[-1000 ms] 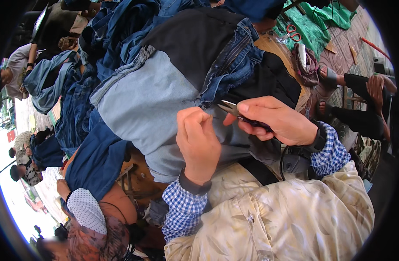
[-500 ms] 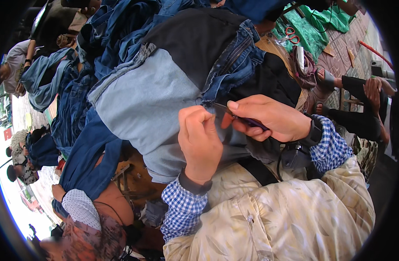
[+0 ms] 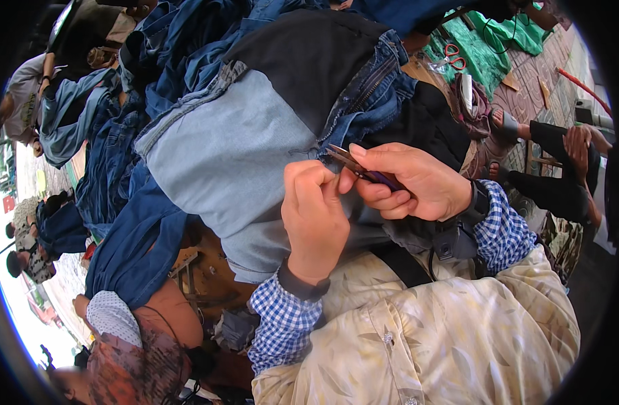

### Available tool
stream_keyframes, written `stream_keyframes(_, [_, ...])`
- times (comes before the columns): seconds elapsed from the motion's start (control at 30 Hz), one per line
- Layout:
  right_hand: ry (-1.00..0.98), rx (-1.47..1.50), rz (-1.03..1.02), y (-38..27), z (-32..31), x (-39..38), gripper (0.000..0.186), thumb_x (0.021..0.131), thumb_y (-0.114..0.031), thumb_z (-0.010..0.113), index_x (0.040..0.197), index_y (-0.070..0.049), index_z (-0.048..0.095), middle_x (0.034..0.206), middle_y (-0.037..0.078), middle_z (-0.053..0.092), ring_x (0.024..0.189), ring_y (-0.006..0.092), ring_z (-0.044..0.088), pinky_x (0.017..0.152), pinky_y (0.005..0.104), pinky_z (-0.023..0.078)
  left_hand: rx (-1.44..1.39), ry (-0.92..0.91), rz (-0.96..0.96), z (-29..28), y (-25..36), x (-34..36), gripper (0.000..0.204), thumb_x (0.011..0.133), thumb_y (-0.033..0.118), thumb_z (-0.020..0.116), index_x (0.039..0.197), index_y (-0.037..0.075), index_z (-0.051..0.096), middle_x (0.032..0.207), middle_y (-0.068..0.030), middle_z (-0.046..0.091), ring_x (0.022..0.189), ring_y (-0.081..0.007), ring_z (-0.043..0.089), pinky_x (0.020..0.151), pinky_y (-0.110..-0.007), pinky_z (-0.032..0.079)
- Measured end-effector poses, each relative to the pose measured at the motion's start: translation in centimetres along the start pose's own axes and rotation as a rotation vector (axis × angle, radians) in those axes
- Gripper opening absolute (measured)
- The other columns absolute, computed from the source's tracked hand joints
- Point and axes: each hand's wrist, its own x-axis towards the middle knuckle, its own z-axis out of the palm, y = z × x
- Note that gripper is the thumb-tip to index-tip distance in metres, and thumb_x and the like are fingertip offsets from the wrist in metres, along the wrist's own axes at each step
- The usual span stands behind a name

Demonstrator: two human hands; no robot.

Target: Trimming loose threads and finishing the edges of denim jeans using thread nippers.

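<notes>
Your right hand has its fingers wrapped round dark snips, long axis slanting, blades aimed up-left, tips near the garment's seam; your left hand pinches closed, contents too small to tell. Below, the denim garment spreads, zipper slanting up-right; beyond, piled jeans.

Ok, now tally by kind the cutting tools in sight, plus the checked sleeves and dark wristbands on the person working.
Small snips, in the right hand: 1
Red-handled scissors, on the green sheet: 1
Checked sleeves: 2
Dark wristbands: 2
Total: 6
</notes>
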Motion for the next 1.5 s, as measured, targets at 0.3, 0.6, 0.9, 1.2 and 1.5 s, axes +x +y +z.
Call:
stream_keyframes(0.3, [0.041,-0.024,-0.048,0.6,-0.1,0.2,0.040,0.106,-0.038,0.044,0.097,-0.002,0.059,0.062,-0.006,0.037,0.047,0.0027,0.026,0.039,0.0202,0.020,0.009,-0.007,-0.005,-0.1,0.1,-0.1,0.014,0.088,-0.008,0.055,0.095,0.001,0.048,0.090,-0.0145,0.051,0.081,-0.0303,0.053,0.074,-0.036,0.045])
stream_keyframes(0.6, [0.119,-0.034,-0.148,1.5,0.2,-0.1,0.044,0.106,-0.040,0.042,0.101,0.000,0.059,0.061,-0.004,0.037,0.047,0.0031,0.028,0.040,0.0196,0.023,0.145,0.086,-0.174,-1.1,-0.6,1.0,0.012,0.086,-0.008,0.059,0.094,-0.001,0.054,0.088,-0.0126,0.052,0.072,-0.0249,0.056,0.064,-0.034,0.045])
stream_keyframes(0.9, [0.068,0.000,-0.184,2.0,-0.4,-0.1,0.046,0.106,-0.040,0.040,0.104,0.002,0.059,0.062,-0.003,0.040,0.046,0.0036,0.029,0.040,0.0200,0.024,0.323,-0.078,-0.076,-0.3,-1.4,2.5,0.013,0.085,-0.007,0.058,0.097,-0.002,0.058,0.087,-0.0140,0.053,0.075,-0.0304,0.056,0.067,-0.038,0.046])
stream_keyframes(1.2, [0.057,-0.024,-0.180,1.9,-0.5,-0.3,0.046,0.106,-0.041,0.041,0.105,0.002,0.060,0.063,-0.003,0.041,0.047,0.0039,0.030,0.041,0.0207,0.025,0.150,0.024,-0.066,-0.6,-1.5,1.7,0.012,0.087,-0.010,0.055,0.093,-0.002,0.051,0.094,-0.0143,0.056,0.075,-0.0254,0.057,0.068,-0.033,0.047])
stream_keyframes(1.5, [0.050,-0.117,-0.147,2.0,-0.5,-0.2,0.044,0.105,-0.039,0.044,0.103,0.002,0.061,0.064,-0.003,0.044,0.046,0.0035,0.030,0.039,0.0204,0.024,0.090,-0.042,-0.249,-1.2,-0.6,0.7,0.009,0.090,-0.008,0.053,0.097,-0.003,0.057,0.088,-0.0120,0.058,0.071,-0.0202,0.060,0.065,-0.031,0.048])
